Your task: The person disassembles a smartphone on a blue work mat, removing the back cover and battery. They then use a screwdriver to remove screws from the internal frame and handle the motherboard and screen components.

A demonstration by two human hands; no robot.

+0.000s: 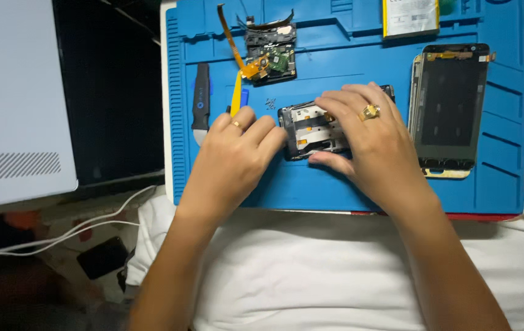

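Most of the phone frame [311, 129] is covered by the right hand [372, 144], so its right half can't be made out. The left hand's [234, 156] fingertips are tucked against the frame's left edge, and what's pinched there, if anything, can't be told. The battery [410, 17] is cut off by the top edge. The tiny screws [270, 103] are too small to be counted. The mat's [335, 190] near edge is partly hidden by the wrists.

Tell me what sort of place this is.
Probably a home phone-repair spot: a blue repair mat, an opened phone frame under both hands, a detached screen panel and a dark pry tool.
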